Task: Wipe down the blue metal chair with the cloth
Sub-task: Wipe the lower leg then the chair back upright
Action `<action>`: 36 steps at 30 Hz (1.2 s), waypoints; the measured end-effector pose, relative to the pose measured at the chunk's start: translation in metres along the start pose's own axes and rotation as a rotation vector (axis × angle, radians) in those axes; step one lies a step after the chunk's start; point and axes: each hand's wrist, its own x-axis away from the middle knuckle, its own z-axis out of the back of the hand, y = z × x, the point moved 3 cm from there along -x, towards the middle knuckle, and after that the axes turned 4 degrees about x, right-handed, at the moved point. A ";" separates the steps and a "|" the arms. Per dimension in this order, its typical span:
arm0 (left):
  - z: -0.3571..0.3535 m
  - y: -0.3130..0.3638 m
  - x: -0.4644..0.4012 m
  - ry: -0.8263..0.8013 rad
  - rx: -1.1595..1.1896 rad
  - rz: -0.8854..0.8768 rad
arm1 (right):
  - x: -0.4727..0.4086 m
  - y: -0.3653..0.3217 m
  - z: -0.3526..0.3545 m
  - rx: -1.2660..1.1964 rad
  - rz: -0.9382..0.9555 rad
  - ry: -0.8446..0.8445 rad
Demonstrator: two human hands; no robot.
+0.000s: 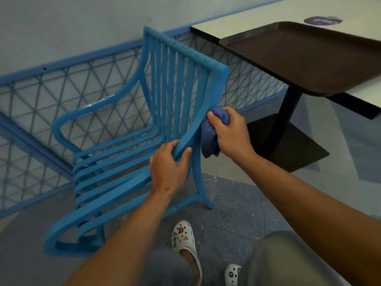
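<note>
The blue metal chair [127, 153] with slatted seat and back stands on the floor in front of me, its back towards the table. My left hand [168, 168] grips the chair's near arm rail where it meets the back frame. My right hand [231, 133] holds a bunched dark blue cloth [210, 137] pressed against the outer side of the back's right upright, a little above my left hand. Part of the cloth hangs below my right hand.
A white table [257, 19] on a black pedestal [286, 120] stands close on the right, with a brown tray [309, 56] overhanging its edge. A blue mesh fence [41, 96] runs behind the chair. My feet in white clogs [185, 242] are below.
</note>
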 end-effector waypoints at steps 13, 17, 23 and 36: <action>0.068 -0.021 0.060 0.002 0.090 0.027 | 0.087 -0.028 0.000 0.068 0.061 -0.154; 0.089 -0.025 0.077 0.023 0.135 0.042 | 0.113 -0.039 0.000 0.101 0.099 -0.242; 0.112 -0.022 0.096 -0.066 0.166 0.009 | 0.129 -0.051 0.015 0.110 0.170 -0.415; 0.086 0.089 0.047 -0.092 0.472 -0.063 | 0.054 -0.154 0.048 0.402 0.504 -0.266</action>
